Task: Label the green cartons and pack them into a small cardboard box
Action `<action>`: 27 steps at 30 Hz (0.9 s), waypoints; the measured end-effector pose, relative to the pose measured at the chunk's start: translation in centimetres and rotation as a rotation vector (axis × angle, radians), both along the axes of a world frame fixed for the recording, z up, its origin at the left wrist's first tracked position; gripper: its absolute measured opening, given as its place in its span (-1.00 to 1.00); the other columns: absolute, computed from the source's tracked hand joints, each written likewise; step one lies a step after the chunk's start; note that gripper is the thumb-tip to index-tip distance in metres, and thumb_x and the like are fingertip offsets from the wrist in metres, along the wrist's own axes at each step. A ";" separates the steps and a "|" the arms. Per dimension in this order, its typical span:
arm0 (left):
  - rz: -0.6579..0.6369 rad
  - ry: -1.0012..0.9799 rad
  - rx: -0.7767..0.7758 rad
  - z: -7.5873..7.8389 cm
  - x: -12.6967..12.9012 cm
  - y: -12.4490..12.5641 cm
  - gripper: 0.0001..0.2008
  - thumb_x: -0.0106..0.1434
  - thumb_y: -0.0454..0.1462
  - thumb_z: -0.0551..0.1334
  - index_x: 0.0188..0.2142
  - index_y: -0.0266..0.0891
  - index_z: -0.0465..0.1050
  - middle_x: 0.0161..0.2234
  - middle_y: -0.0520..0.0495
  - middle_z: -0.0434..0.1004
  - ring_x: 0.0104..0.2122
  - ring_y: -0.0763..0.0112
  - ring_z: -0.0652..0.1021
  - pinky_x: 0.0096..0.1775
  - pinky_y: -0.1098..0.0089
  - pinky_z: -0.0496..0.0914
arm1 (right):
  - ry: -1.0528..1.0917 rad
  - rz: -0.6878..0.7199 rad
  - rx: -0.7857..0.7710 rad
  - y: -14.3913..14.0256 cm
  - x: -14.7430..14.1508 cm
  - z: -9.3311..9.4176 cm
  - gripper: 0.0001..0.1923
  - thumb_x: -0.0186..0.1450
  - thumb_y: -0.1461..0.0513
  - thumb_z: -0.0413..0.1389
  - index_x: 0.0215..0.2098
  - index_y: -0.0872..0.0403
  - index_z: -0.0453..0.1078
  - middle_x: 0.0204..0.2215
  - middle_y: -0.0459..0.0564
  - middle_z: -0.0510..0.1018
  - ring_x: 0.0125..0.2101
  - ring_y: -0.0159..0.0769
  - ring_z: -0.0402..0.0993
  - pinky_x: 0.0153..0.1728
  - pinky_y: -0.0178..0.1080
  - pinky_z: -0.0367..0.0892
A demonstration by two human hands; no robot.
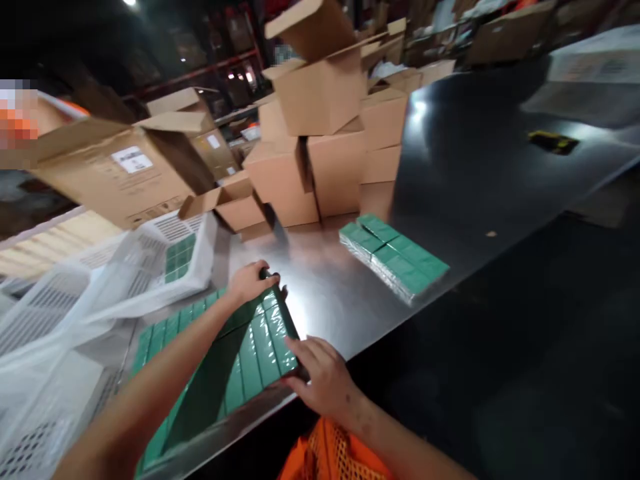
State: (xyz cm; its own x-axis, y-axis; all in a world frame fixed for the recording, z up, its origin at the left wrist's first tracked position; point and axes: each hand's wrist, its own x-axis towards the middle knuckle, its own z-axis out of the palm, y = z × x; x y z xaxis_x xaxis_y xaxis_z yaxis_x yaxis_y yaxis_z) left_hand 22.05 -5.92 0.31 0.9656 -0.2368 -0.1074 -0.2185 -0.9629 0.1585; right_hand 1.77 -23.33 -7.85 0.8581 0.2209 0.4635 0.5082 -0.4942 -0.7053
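A wide block of small green boxes in shiny clear wrap (260, 343) lies on the metal table by the front edge. My left hand (250, 283) reaches across it, fingers curled over the far right corner. At the near right corner, my right hand (324, 375) grips the same block, its thumb low on the side and its fingers at the top edge. My left forearm covers part of the block. A smaller wrapped pack of green boxes (400, 257) rests apart on the table, to the right of both hands.
White plastic crates (145, 297) stand at the left, one with green boxes (180, 259) inside. Open brown cartons (330, 177) are stacked behind the table (450, 173). A yellow-and-black object (554, 142) lies far right. Another person's orange sleeve shows at the upper left.
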 end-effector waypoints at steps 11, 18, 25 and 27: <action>-0.102 0.073 -0.314 -1.3 7.1 -15.8 -0.54 0.36 -0.04 0.15 0.12 -0.27 0.36 0.00 -0.23 0.54 -0.07 0.23 0.57 -0.01 0.19 0.43 | -0.158 -0.737 -0.484 -17.6 0.7 3.3 -0.53 0.36 0.22 0.13 0.23 0.07 0.33 0.10 0.19 0.46 0.06 0.07 0.35 -0.05 0.07 0.35; -0.126 0.105 -0.457 -3.6 7.8 -23.7 -0.67 0.29 -0.10 0.29 -0.06 -0.28 0.48 -0.08 -0.14 0.57 -0.10 0.24 0.57 0.00 0.12 0.43 | -0.157 -0.825 -0.486 -20.0 1.8 -0.3 -0.71 0.37 0.27 0.10 0.03 0.09 0.51 -0.03 0.18 0.51 -0.12 -0.05 0.40 -0.14 -0.04 0.45; -0.072 0.156 -0.414 -1.9 6.5 -17.7 -0.60 0.17 -0.16 0.37 -0.03 -0.26 0.52 -0.12 -0.13 0.63 -0.19 0.27 0.60 -0.14 0.29 0.47 | -0.321 -0.637 -0.225 -16.4 1.7 -0.6 -0.73 0.43 0.29 0.02 -0.09 0.12 0.56 -0.21 0.13 0.54 -0.01 -0.04 0.34 -0.07 -0.05 0.47; -0.045 0.167 -0.373 -1.1 6.2 -15.0 -0.65 0.15 -0.14 0.37 -0.10 -0.25 0.56 -0.20 -0.10 0.65 -0.24 0.27 0.62 -0.20 0.34 0.47 | -0.286 -0.557 -0.126 -14.6 1.6 -0.3 -0.74 0.43 0.24 0.04 -0.03 0.11 0.53 -0.20 0.12 0.54 -0.04 -0.09 0.39 -0.06 -0.08 0.46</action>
